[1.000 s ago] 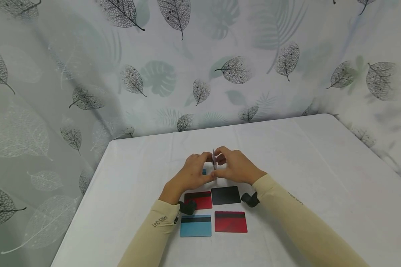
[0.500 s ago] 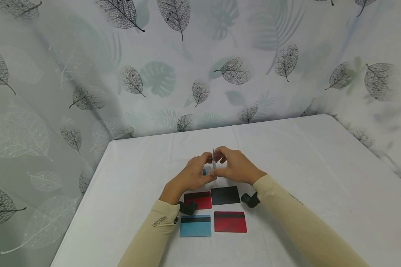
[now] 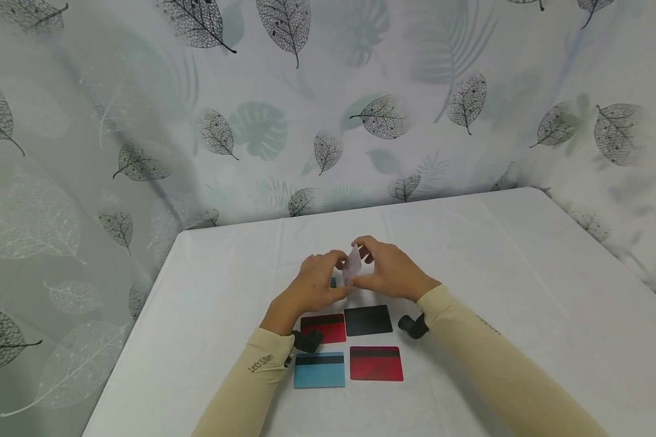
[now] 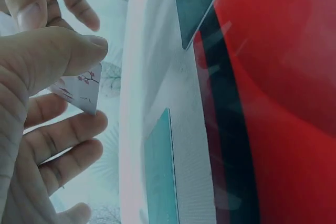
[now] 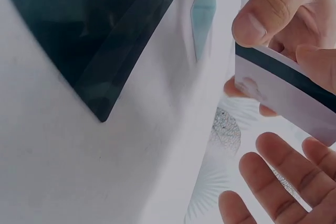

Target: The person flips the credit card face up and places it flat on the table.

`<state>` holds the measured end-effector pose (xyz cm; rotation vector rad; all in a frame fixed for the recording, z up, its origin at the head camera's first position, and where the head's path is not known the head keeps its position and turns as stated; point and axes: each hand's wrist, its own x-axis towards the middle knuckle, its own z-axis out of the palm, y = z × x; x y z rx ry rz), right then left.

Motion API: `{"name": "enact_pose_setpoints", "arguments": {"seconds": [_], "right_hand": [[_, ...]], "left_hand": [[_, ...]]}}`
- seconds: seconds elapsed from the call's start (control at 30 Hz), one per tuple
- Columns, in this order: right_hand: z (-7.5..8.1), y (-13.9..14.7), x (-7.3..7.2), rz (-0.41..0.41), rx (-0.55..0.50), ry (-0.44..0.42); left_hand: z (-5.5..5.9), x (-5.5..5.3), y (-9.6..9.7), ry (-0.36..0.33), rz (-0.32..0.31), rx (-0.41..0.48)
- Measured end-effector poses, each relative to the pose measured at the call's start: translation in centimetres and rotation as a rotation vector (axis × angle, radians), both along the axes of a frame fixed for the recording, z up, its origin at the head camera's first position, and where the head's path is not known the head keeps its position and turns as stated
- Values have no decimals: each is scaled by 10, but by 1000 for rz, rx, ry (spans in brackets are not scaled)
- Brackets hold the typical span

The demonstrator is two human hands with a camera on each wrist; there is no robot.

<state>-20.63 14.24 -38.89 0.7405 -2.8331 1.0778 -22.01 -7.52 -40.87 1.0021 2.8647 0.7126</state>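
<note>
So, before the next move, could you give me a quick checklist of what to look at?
1. Pale card pinched by the left hand: ok.
2. Right hand also holding it: ok.
3. Pale card clear of the white table: ok.
4. Front blue card and front red card apart: ok.
5. Rear blue card fully visible in head view: not ok, partly hidden.
6. Black card not touching rear red card: cannot tell.

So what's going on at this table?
Someone's left hand and right hand hold a pale rectangular card with a dark stripe and reddish blossom print, over a white table. On the near side lie a black rectangular card, two red striped cards and a light blue striped card. Another blue card lies farther off, mostly behind the left hand in the head view.
</note>
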Motion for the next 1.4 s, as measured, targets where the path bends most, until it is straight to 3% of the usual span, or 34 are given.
{"name": "enact_pose_setpoints", "arguments": {"seconds": [0.23,0.47,0.73,1.13,1.4], "right_hand": [[-2,5,0,-38,52,-2],[-5,10,1,-38,127,83],[-7,10,1,-33,288,176],[-11,12,1,-50,434,277],[-13,11,2,-44,484,284]], "left_hand": [[-1,-1,-1,33,21,-49],[-2,-1,-1,64,33,-104],[-1,0,0,75,29,-121],[2,1,4,76,15,-143],[-1,1,6,91,12,-160]]}}
